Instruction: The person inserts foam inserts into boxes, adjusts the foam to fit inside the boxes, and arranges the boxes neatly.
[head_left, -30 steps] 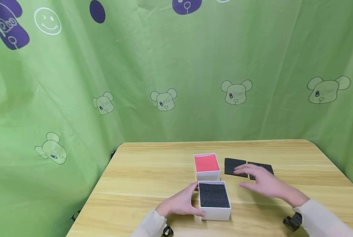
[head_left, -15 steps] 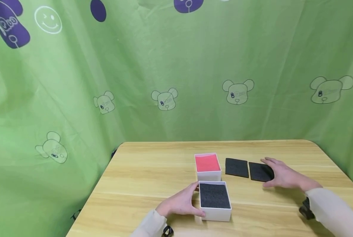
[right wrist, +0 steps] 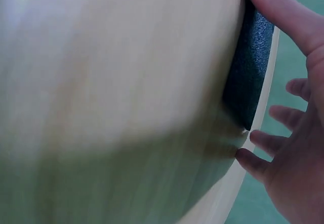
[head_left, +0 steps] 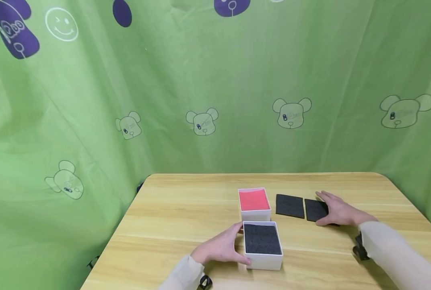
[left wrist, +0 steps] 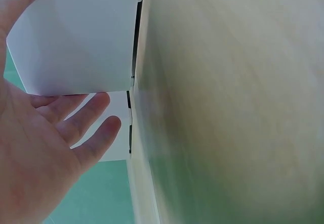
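Handspan: right hand set wide; thumb at the near edge of the right pad, fingers spread towards its far side. Finger contact at the far edge cannot be told.
Right pad: thin, black, roughly square, no evident long axis; located on the right side of the tabletop, its right part covered by the right hand. Seating of the covered corner on the surface cannot be confirmed.
Governing relation: visible part of the right pad lies to the left of the palm, between thumb and fingers. Right hand is the nearer; left hand is well apart.
Left pad: black, of similar form; just beside the right pad on its left, a narrow strip of wood showing between.
Rear box: white, to the left of the left pad, with a pinkish-red insert inside.
Front box: white, on the person's side of the rear box; black insert inside. Contact between box walls is hidden.
Left hand: holds the front box at its left end, thumb on the near wall, fingers round the far side.
Sleeves: pale, with a dark wrist device showing at the right cuff.
Table: wood-grain surface.
Curtain: green, printed with bear heads, behind the table.
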`<action>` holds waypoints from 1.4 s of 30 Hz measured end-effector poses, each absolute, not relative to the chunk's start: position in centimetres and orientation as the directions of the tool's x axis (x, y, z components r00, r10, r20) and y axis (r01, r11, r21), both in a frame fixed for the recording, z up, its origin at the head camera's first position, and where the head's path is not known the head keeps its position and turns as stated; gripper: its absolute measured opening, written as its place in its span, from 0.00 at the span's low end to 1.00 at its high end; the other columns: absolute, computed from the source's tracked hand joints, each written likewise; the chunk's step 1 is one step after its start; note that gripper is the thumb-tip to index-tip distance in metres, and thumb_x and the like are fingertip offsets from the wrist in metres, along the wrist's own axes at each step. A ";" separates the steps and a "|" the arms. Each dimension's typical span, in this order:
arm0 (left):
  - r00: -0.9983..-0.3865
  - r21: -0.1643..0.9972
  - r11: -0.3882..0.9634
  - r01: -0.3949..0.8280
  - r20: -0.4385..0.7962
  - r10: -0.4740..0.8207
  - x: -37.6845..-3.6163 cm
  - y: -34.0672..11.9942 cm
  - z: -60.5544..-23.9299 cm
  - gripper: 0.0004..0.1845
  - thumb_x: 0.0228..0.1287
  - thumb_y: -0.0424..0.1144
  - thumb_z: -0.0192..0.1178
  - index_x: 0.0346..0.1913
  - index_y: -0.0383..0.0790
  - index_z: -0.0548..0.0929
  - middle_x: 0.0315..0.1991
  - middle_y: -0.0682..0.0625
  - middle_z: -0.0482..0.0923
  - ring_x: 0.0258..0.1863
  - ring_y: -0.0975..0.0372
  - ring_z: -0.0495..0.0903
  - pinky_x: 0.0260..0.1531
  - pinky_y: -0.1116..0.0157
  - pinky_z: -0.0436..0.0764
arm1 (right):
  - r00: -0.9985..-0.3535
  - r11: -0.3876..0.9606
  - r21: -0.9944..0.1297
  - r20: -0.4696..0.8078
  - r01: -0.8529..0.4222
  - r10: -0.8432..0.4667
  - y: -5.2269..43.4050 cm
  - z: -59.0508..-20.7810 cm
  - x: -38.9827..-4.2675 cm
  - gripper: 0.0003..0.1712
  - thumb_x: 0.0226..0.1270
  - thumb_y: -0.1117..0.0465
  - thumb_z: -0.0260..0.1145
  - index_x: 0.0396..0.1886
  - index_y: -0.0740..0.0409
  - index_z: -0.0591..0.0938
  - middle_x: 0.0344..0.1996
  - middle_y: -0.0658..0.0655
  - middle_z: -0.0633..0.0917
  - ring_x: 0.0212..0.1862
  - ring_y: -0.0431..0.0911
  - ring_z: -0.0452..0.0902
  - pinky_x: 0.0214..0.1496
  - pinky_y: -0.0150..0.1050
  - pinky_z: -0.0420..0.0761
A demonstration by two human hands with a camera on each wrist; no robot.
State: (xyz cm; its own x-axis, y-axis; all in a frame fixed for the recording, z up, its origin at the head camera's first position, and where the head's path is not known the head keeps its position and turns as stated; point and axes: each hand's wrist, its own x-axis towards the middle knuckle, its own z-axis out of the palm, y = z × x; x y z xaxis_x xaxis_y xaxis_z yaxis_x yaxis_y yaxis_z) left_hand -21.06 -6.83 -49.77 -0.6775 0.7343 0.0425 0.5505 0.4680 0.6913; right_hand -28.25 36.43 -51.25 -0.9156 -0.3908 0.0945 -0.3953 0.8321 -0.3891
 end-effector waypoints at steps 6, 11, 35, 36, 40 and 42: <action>-0.675 0.681 0.473 0.560 0.044 0.736 -21.0 -6.7 -49.7 0.55 0.45 0.54 0.73 0.73 0.51 0.50 0.66 0.54 0.62 0.64 0.64 0.63 0.63 0.63 0.64 | -0.887 0.781 -0.434 0.108 -0.449 -0.450 36.4 -51.0 -28.5 0.60 0.40 0.47 0.79 0.64 0.80 0.61 0.56 0.76 0.72 0.59 0.71 0.63 0.55 0.63 0.66; -0.672 0.675 0.470 0.569 0.053 0.739 -21.0 -6.7 -49.7 0.55 0.45 0.55 0.73 0.73 0.50 0.50 0.66 0.53 0.62 0.64 0.64 0.63 0.63 0.63 0.64 | -0.889 0.786 -0.443 0.061 -0.432 -0.454 36.4 -50.8 -28.6 0.61 0.39 0.46 0.79 0.65 0.78 0.61 0.58 0.76 0.70 0.60 0.70 0.62 0.57 0.63 0.66; -0.678 0.656 0.485 0.578 0.055 0.733 -21.2 -6.9 -49.8 0.54 0.46 0.57 0.72 0.72 0.51 0.51 0.66 0.54 0.61 0.63 0.65 0.64 0.63 0.63 0.64 | -0.921 0.875 -0.294 0.071 -0.385 -0.382 35.0 -51.1 -27.9 0.55 0.37 0.48 0.78 0.61 0.77 0.67 0.53 0.74 0.70 0.53 0.68 0.67 0.50 0.60 0.73; -0.677 0.659 0.483 0.577 0.056 0.734 -21.2 -6.9 -49.8 0.54 0.46 0.57 0.72 0.72 0.51 0.51 0.66 0.54 0.61 0.63 0.65 0.64 0.63 0.63 0.64 | -0.922 0.877 -0.288 0.070 -0.384 -0.381 35.0 -51.2 -27.9 0.54 0.38 0.48 0.77 0.61 0.77 0.67 0.53 0.74 0.70 0.53 0.68 0.67 0.50 0.60 0.73; -0.675 0.661 0.479 0.578 0.057 0.736 -21.1 -6.9 -49.9 0.54 0.46 0.57 0.72 0.72 0.51 0.51 0.66 0.54 0.61 0.63 0.65 0.63 0.63 0.63 0.64 | -0.921 0.881 -0.274 0.071 -0.387 -0.383 35.1 -51.3 -27.8 0.53 0.40 0.48 0.76 0.61 0.77 0.67 0.53 0.74 0.70 0.54 0.68 0.67 0.50 0.60 0.73; -0.676 0.660 0.482 0.577 0.055 0.735 -21.1 -7.0 -49.9 0.54 0.46 0.57 0.72 0.72 0.51 0.51 0.66 0.54 0.61 0.63 0.65 0.63 0.63 0.63 0.64 | -0.919 0.878 -0.276 0.071 -0.391 -0.387 35.1 -51.3 -27.7 0.53 0.40 0.48 0.76 0.60 0.77 0.67 0.53 0.74 0.70 0.54 0.68 0.67 0.50 0.60 0.73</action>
